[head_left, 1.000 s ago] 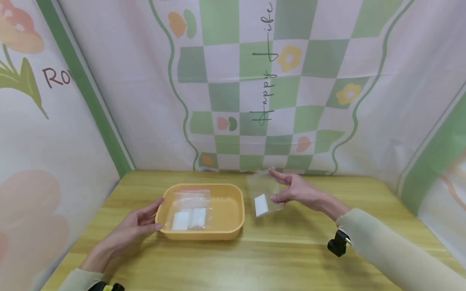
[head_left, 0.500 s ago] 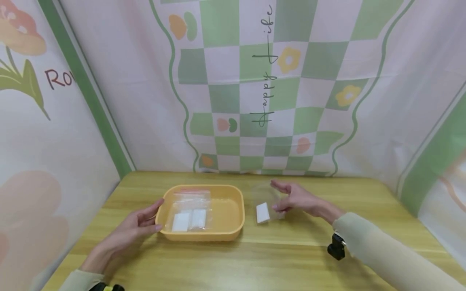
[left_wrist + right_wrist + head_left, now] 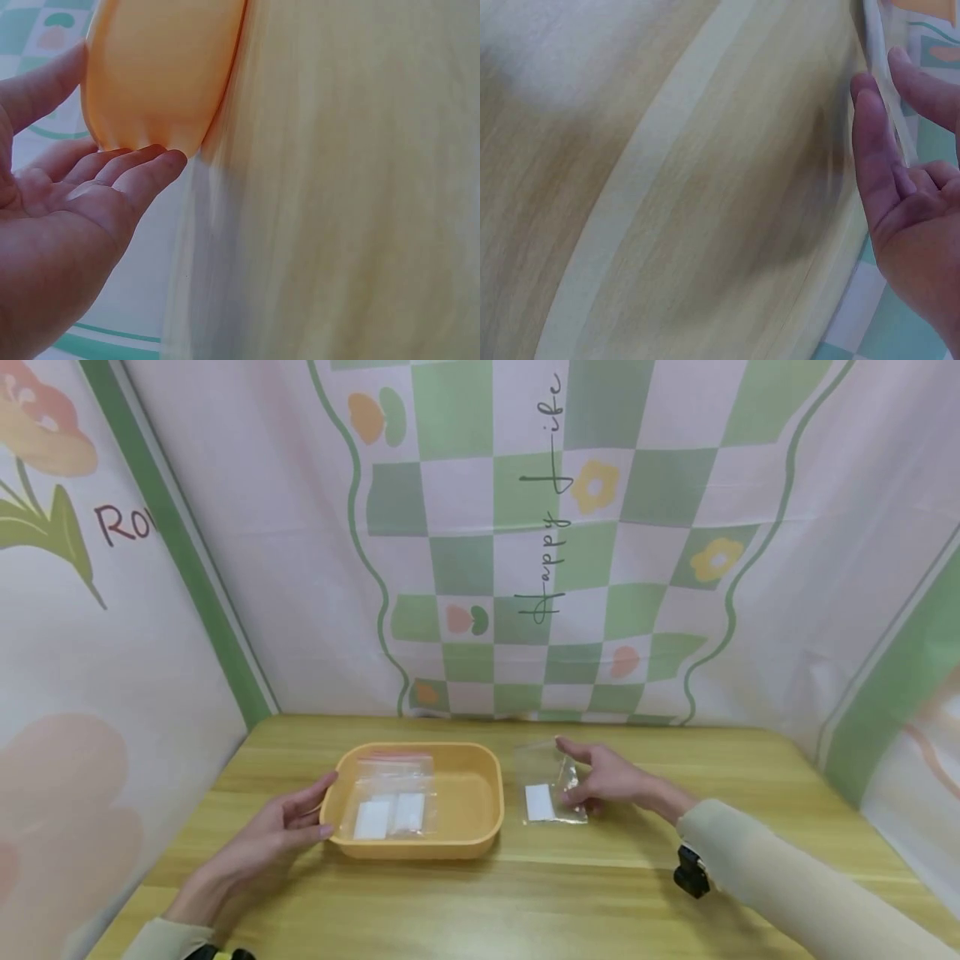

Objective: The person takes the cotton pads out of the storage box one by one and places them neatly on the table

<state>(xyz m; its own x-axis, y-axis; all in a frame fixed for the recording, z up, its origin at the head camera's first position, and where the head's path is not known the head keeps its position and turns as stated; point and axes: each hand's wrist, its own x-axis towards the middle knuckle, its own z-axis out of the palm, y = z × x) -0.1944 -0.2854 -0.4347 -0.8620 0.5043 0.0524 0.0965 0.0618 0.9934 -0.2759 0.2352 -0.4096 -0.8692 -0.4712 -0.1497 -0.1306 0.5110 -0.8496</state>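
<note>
A shallow yellow tray (image 3: 467, 793) stands on the table; my left hand (image 3: 273, 831) holds its left end, fingertips at the rim and outer wall. Inside the tray lie clear zip-lock bags (image 3: 393, 768) with white rectangular pieces (image 3: 372, 818) in them, overlapping at the left half. Right of the tray, my right hand (image 3: 611, 777) holds another clear zip-lock bag (image 3: 536, 764) by its right side, thumb and fingers spread along it. A white rectangular piece (image 3: 538, 802) shows inside, and the bag lies low over the table. In the right wrist view, the fingers (image 3: 874, 150) meet the bag edge-on.
The wooden table (image 3: 465, 910) ends at the back against a green-and-white checked curtain (image 3: 517, 552). Printed fabric also hangs at both sides. A black wrist camera (image 3: 692, 872) hangs below the right sleeve.
My right hand has lowered its bag toward the table, and the bag now lies flatter. The left hand and the tray have kept their places.
</note>
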